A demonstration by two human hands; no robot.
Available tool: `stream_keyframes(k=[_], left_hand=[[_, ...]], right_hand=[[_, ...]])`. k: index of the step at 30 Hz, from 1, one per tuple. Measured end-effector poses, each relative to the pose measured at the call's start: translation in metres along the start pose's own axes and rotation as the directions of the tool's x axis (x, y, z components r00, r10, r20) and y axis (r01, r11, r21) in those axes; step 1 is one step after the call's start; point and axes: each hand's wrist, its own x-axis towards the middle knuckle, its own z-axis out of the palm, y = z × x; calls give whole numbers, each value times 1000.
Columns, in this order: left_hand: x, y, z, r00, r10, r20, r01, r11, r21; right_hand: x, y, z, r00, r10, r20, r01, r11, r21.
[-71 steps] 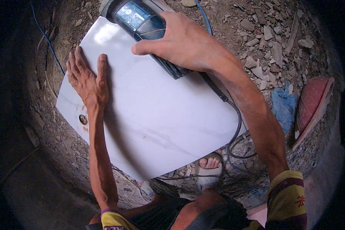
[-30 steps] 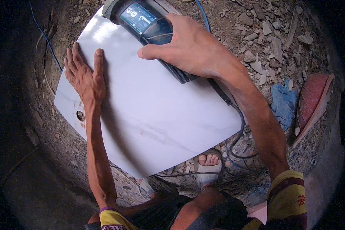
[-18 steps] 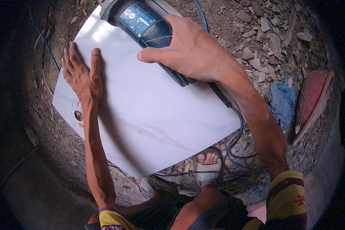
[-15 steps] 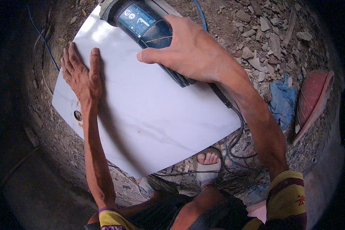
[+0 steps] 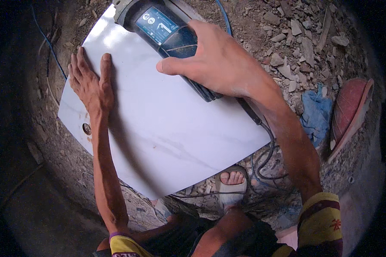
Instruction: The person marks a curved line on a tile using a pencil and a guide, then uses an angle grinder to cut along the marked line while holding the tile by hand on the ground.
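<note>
A large white tile (image 5: 180, 128) with faint grey veins lies on the rubble, with a small round hole near its left corner. My left hand (image 5: 91, 83) rests flat on its left part, fingers stretched and thumb apart. My right hand (image 5: 221, 55) is wrapped over the body of a dark blue angle grinder (image 5: 169, 36) at the tile's far edge. The grinder's grey head is at the upper left, partly cut off by the picture's top; its disc is out of sight. A black cord (image 5: 251, 112) runs from its rear end.
Broken stones (image 5: 296, 51) cover the ground at the far right. Nearer lie a blue cloth (image 5: 316, 113) and a red, rounded object (image 5: 349, 109). The cord loops beside my sandalled foot (image 5: 233, 184) at the tile's near edge. Thin blue cable (image 5: 49, 43) runs along the left.
My right hand and the angle grinder have shifted slightly to the right and toward me. My left hand and the tile stay in place.
</note>
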Motion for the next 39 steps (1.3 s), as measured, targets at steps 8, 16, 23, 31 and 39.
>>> stream_keyframes(k=[8, 16, 23, 31, 39], left_hand=[[0, 5, -4, 1000, -14, -1, 14, 999, -36], [1, 7, -4, 1000, -19, 18, 20, 999, -40], [2, 6, -6, 1000, -18, 8, 19, 998, -53], [1, 4, -4, 1000, 10, -6, -10, 999, -51], [1, 2, -3, 1000, 2, -11, -3, 1000, -23]], right_hand=[[-7, -8, -4, 1000, 23, 5, -23, 997, 76], [-7, -3, -4, 999, 36, 18, -38, 995, 95], [-11, -7, -4, 999, 45, 18, -46, 997, 64], [-17, -1, 0, 999, 30, -24, -28, 996, 79], [-22, -1, 0, 1000, 19, -3, -18, 994, 109]])
